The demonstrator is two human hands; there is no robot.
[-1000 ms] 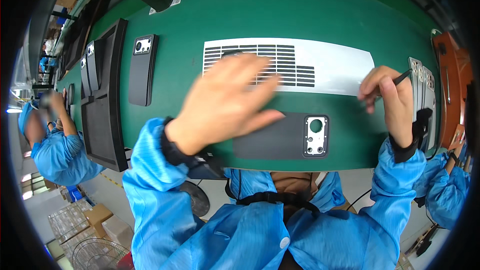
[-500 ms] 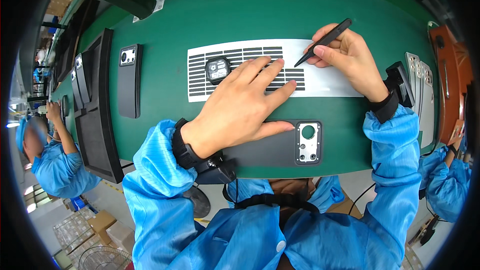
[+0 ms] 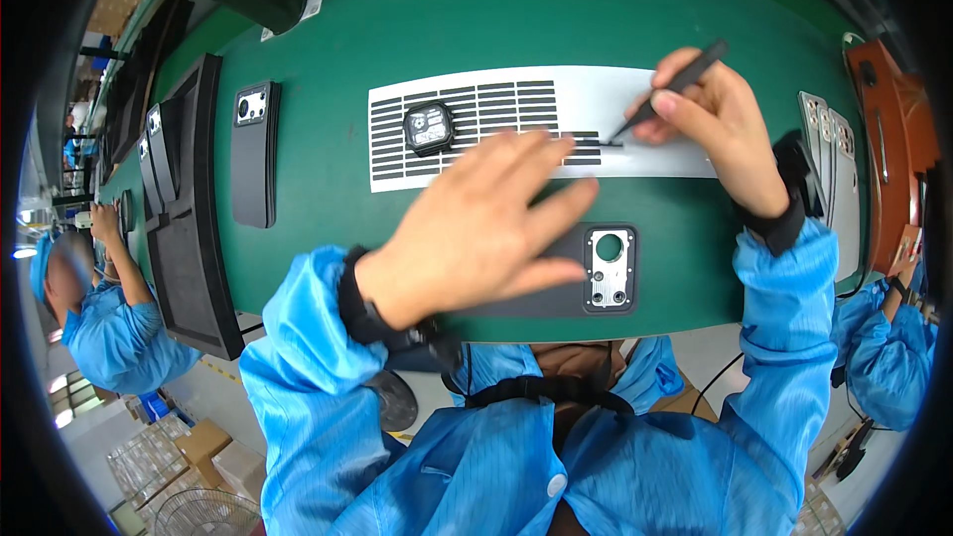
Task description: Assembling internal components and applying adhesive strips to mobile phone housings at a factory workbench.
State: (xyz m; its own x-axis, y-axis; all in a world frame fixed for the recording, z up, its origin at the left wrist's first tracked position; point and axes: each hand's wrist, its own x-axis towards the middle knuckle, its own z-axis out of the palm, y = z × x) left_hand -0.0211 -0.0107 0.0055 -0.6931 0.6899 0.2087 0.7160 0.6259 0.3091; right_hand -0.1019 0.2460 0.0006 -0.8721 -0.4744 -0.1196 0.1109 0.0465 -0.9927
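Note:
My right hand pinches black tweezers, their tips low over a white sheet printed or lined with rows of black strips. At the tips one short black strip sticks out past the right end of its row. Fingers spread, my left hand hovers over the sheet's near edge, slightly blurred and holding nothing. Beneath it lies a dark grey phone back cover with a white camera plate, its left part hidden by the hand. A black square-faced watch-like piece rests on the sheet.
A stack of grey covers lies to the left, beside a black tray with more covers. Light covers stand at the right near a brown box. Co-workers in blue sit on both sides.
My left hand has lifted off the sheet and shifted slightly nearer to me. The tweezers have moved a little right, and one strip now protrudes at their tips.

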